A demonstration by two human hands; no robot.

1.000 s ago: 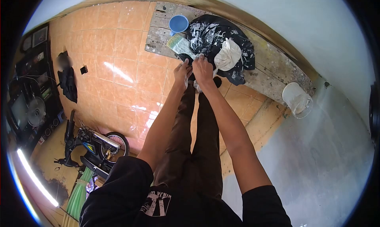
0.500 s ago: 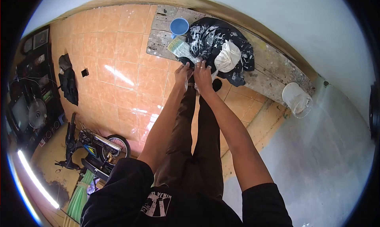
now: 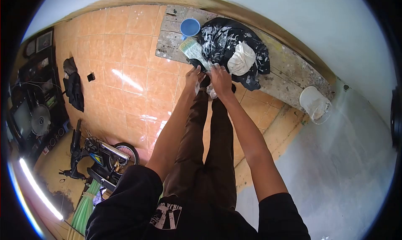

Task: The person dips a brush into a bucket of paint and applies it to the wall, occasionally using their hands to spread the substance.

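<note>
Both my hands meet at the near edge of the paint-spattered bench. My left hand, fingers pinched, and my right hand, fingers curled, are close together. Thin whitish, plastic-like material shows below them and seems to be in their grasp; its full shape is hidden. A wide paintbrush lies just beyond, its handle end close to my right fingertips; whether they touch cannot be told. Behind it spreads a paint-stained black cloth, with a bunched white bag or cloth on top.
A blue mug stands on the wooden bench. Toward its right end is a white tub with a clear container beside it. A parked motorbike is at lower left on the orange tiles. The wall runs behind the bench.
My right hand has shifted slightly right and turned, covering the white strip that hung beside it. My left hand stays nearly in place. The view has moved very slightly.
</note>
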